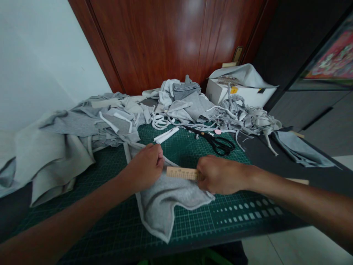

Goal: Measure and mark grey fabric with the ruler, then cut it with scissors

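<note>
A grey cloth piece with a pale edge lies partly bunched on the green cutting mat. My left hand is closed on the cloth near its upper edge. My right hand is wrapped round a wooden ruler, whose marked end points left over the cloth; the other end shows beyond my right forearm. The cloth reaches under my right hand, and whether those fingers also pinch it is hidden. Black scissors and a rolled white strip rest on the mat beyond my hands.
Grey fabric pieces are heaped at the left and back. A tangle of cut strips sits at the back right, before a white box. Folded grey cloth lies on the right. A wooden door stands behind.
</note>
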Demonstrator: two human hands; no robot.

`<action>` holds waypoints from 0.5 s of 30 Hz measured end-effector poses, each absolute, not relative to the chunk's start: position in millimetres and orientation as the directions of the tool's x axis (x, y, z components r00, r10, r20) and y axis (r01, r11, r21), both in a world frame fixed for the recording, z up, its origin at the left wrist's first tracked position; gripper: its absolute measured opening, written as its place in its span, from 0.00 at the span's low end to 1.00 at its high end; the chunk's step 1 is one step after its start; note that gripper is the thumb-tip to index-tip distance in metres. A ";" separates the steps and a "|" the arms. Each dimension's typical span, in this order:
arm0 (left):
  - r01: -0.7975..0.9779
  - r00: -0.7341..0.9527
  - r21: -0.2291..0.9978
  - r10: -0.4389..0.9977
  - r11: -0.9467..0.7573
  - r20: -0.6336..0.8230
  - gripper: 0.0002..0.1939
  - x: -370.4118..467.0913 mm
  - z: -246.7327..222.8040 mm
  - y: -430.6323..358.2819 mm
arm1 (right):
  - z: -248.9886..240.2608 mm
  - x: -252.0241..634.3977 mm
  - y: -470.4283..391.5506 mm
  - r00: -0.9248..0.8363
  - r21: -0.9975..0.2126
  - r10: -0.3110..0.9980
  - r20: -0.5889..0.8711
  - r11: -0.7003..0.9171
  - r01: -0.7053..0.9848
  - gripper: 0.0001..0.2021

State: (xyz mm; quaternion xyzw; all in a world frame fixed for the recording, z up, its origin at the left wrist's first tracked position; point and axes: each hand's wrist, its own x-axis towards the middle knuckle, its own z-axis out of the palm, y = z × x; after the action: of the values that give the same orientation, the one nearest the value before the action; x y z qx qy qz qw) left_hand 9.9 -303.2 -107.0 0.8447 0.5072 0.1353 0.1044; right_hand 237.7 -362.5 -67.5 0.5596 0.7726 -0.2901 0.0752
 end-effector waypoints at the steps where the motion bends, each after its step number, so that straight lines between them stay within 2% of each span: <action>1: 0.821 0.463 0.301 0.875 -0.485 0.144 0.03 7.8 -109.0 -303.4 | -67.6 237.8 -371.4 -0.374 -0.381 0.822 -0.429 0.210 0.900 0.14; 2: 0.810 0.477 0.294 0.862 -0.507 0.172 0.01 5.8 -112.1 -304.6 | -67.2 238.1 -377.9 -0.394 -0.404 0.817 -0.422 0.220 0.888 0.14; 5: 0.783 0.497 0.285 0.831 -0.553 0.248 0.11 2.8 -125.9 -313.2 | -62.4 239.2 -374.8 -0.470 -0.445 0.758 -0.452 0.265 0.855 0.17; 7: 0.788 0.495 0.259 0.825 -0.558 0.274 0.16 4.0 -135.3 -321.1 | -58.6 239.0 -351.2 -0.425 -0.439 0.749 -0.508 0.199 0.876 0.16; 10: 0.795 0.507 0.188 0.801 -0.577 0.318 0.20 7.4 -144.7 -332.1 | -58.2 233.7 -296.4 -0.338 -0.517 0.863 -0.374 0.109 0.849 0.16; 13: 0.789 0.549 0.107 0.773 -0.604 0.318 0.22 8.2 -147.4 -339.0 | -64.4 220.9 -245.8 -0.347 -0.538 0.861 -0.371 0.105 0.836 0.15; 15: 0.789 0.566 0.074 0.769 -0.610 0.297 0.24 7.1 -147.2 -341.5 | -68.4 210.9 -223.9 -0.344 -0.540 0.870 -0.353 0.111 0.835 0.10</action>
State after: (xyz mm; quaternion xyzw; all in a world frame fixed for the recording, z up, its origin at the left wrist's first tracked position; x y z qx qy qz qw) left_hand 7.1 -341.5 -147.2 0.8844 0.4404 0.1513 -0.0333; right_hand 210.9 -223.9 -68.4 0.5723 0.7447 -0.3423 -0.0260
